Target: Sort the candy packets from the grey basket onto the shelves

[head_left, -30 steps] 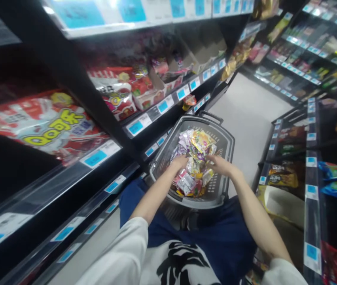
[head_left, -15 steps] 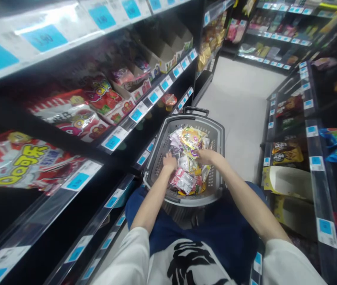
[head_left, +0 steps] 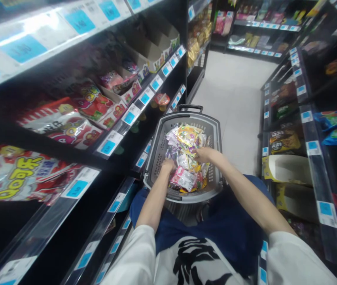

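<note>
Two bare hands reach into a grey basket that stands between the person's knees in a shop aisle, its perforated walls enclosing a loose heap of small packets. The left hand lies at the heap's left edge, near the basket wall, with fingers bent downward; how far it is open, and whether it grips anything, cannot be told, since the fingertips are lost from view. The right hand lies across the heap's right side, fingers partly curled and seemingly touching the packets beneath; a firm hold cannot be confirmed. Beyond the hands, toward the handle, rests a yellow packet, with lilac packets to its left; on the near side a pink-and-clear packet lies uppermost. The step in hand appears to be two-handed handling of the heap within the basket, no packet being lifted clear of it. Any further move would call for fingertips worked beneath or around single wrappers, as the packets overlap closely and look thin and slippery, and for both wrists to stay clear of the rim on either side.
</note>
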{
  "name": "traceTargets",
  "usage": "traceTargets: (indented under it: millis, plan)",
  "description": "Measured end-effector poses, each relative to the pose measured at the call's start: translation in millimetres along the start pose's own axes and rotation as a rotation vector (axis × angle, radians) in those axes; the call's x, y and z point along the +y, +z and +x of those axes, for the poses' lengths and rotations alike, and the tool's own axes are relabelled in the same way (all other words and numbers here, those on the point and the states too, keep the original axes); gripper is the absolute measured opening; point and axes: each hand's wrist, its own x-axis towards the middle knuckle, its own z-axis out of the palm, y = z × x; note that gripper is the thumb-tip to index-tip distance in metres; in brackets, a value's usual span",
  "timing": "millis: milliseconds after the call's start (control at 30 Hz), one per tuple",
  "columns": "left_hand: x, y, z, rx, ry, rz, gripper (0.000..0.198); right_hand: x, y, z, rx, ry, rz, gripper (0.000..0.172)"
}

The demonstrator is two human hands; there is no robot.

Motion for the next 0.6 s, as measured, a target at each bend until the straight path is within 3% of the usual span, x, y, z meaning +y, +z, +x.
traceTargets:
  millis: [100,233,433,600]
  plan:
    - [-0.5,-0.4,2.0,-0.038,-0.002,0.004,0.046,-4.6,3.7,1.0,0.003,-0.005,-0.01,0.05]
    - [-2.6,-4.9,-0.8,0.003,0.029,-0.04,0.041,-11.3,6.9,2.0,-0.001,-0.024,-0.031,0.047]
    - [-4.4,-20.8,-12.3,0.164,-0.003,-0.174,0.034,-17.5,7.2,2.2,0.011,-0.032,-0.051,0.044]
    - [-2.7,-39.5,-22.0,0.365,-0.016,-0.389,0.034,-23.7,2.9,-4.3,0.026,-0.056,-0.056,0.045]
